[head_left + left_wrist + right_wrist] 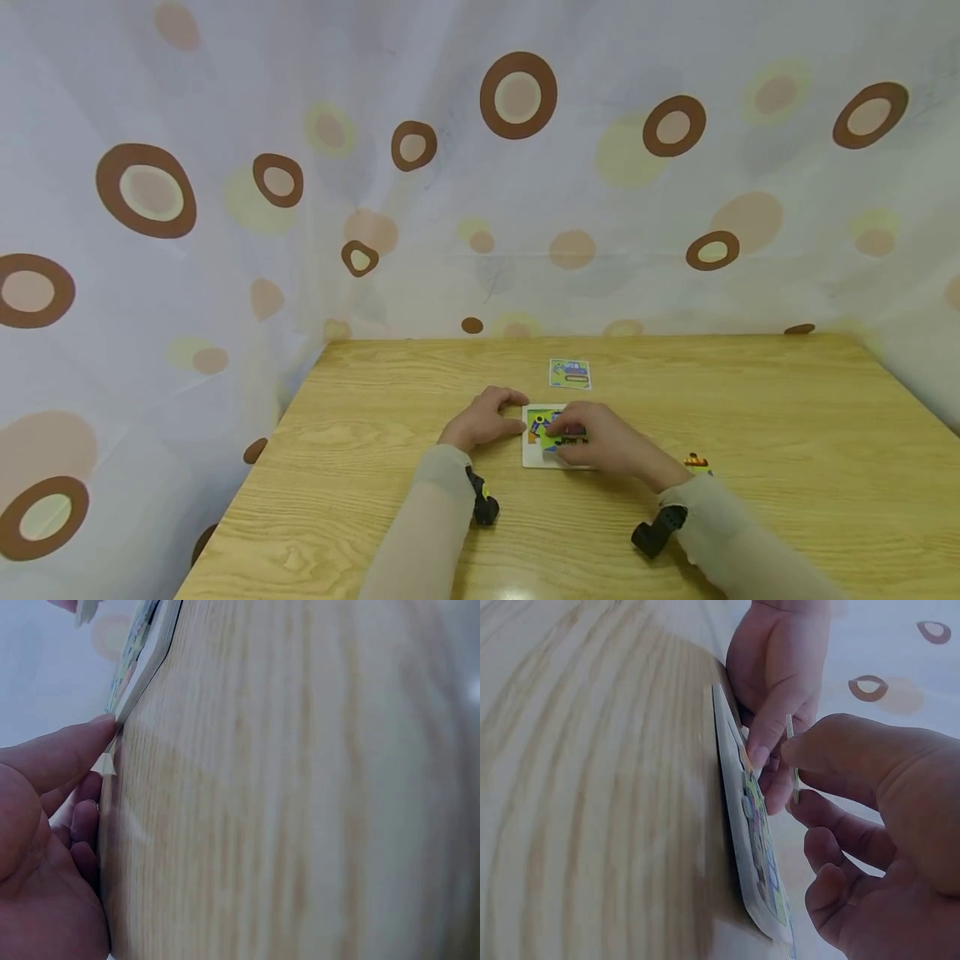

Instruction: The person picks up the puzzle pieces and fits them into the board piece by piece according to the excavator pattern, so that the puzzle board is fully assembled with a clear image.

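Note:
A white-framed picture puzzle board (532, 458) lies on the wooden table. My left hand (486, 418) rests at its left side, and the thumb (71, 754) touches the board's edge in the left wrist view. Over the board, my right hand (603, 437) pinches a small thin puzzle piece (790, 729) between thumb and index finger. In the right wrist view the piece is held on edge, apart from the board's face. Colourful pieces lie inside the frame; my right hand hides the board's right part in the head view.
Beyond the board lies a square picture card (570, 374) showing a blue vehicle on green. Another colourful piece (696, 461) sits on the table (787, 417) to the right, partly hidden by my right sleeve. A patterned curtain (450, 192) hangs behind the table.

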